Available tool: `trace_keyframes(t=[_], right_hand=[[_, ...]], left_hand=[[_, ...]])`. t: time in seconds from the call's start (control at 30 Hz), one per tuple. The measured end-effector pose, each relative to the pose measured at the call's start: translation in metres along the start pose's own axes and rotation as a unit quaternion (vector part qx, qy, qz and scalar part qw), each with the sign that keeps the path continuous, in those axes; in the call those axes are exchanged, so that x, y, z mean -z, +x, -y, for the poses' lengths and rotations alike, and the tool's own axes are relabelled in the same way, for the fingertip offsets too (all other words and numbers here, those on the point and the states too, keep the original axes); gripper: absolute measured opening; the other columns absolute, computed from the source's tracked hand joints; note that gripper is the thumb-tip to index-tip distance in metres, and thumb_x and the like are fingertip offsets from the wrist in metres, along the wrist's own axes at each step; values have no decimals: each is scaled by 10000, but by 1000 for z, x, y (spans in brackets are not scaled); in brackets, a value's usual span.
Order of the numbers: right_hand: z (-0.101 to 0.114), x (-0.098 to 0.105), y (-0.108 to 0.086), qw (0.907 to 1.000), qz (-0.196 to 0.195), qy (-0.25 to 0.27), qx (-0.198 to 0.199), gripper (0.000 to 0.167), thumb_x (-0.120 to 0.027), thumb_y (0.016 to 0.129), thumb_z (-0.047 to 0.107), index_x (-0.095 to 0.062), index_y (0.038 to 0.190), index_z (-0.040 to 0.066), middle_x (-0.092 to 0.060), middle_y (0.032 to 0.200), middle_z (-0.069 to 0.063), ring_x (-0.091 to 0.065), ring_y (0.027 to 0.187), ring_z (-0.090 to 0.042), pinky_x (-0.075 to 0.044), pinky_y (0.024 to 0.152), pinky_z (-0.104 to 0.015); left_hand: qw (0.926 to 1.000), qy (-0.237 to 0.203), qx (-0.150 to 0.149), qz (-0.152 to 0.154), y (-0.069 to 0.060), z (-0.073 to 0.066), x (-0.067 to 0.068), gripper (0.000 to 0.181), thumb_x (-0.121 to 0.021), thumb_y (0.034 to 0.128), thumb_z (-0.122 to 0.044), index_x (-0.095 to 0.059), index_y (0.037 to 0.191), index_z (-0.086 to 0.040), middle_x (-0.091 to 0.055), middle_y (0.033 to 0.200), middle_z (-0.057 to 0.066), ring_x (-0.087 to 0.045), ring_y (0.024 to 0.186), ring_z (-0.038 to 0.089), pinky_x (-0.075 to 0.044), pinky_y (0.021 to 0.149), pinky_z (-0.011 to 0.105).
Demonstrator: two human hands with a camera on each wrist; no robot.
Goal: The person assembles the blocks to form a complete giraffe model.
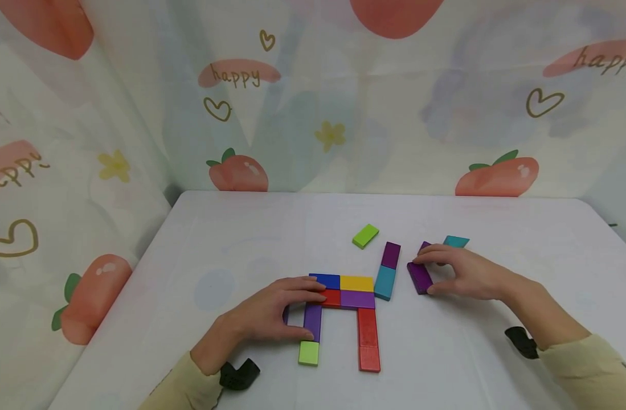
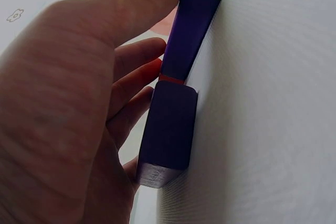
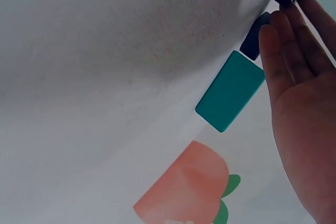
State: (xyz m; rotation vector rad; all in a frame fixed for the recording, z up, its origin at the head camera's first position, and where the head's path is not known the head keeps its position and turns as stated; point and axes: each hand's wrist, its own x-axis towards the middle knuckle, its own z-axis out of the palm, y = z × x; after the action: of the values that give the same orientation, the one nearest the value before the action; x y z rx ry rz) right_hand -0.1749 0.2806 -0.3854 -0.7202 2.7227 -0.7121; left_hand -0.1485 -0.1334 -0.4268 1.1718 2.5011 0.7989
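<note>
Flat coloured blocks lie joined on the table. My left hand [image 1: 264, 310] rests on them, fingertips on the blue block [image 1: 327, 281] and red block [image 1: 333, 298], thumb at the lower end of a purple block [image 1: 313, 322] above a light green one [image 1: 309, 353]. Another dark block [image 2: 168, 129] sits under the left palm. Yellow [image 1: 357, 283] and purple [image 1: 357, 299] blocks adjoin, with two red blocks [image 1: 367, 327] below. My right hand [image 1: 463, 273] pinches a dark purple block [image 1: 420, 278] between thumb and fingers; another purple block [image 1: 424, 245] shows partly behind its fingers.
Right of the joined blocks, a teal block [image 1: 384, 283] and dark purple block [image 1: 391, 255] form a slanted strip. A green block [image 1: 365, 236] lies farther back. Beyond the right hand is another teal block [image 1: 455, 241]. Patterned cloth [image 1: 343, 102] hangs behind the table [image 1: 241, 228].
</note>
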Motion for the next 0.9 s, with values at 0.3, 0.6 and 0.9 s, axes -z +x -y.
trace_keyframes(t=[0.3,0.6,0.9], right_hand=[[-1,-3,-1,9999,-137,15,86,556,-847,828,268,-653,1313,78,-576,1343,-169,-510,1237,-418,-498,955,-584],[0,0,0,9995,-269,-89,104,562,-845,833,310,-651,1305,75,-656,1230,-37,-592,1119,-277,-537,915,-499],[2,-6,-4,9999,-25,146,80,611,-845,816,405,-653,1314,107,-638,1266,-38,-583,1157,-299,-527,933,-526]], left_hand=[[10000,-37,38,6,0,-2,1,616,-784,865,-449,-596,1425,-276,-417,1529,-158,-288,1462,125,-315,1162,428],[10000,-27,46,11,0,-1,0,619,-780,864,-458,-595,1426,-278,-416,1531,-157,-284,1464,127,-315,1162,434],[10000,44,-8,-7,0,0,0,618,-774,866,-467,-595,1426,-278,-418,1530,-155,-298,1456,124,-318,1161,432]])
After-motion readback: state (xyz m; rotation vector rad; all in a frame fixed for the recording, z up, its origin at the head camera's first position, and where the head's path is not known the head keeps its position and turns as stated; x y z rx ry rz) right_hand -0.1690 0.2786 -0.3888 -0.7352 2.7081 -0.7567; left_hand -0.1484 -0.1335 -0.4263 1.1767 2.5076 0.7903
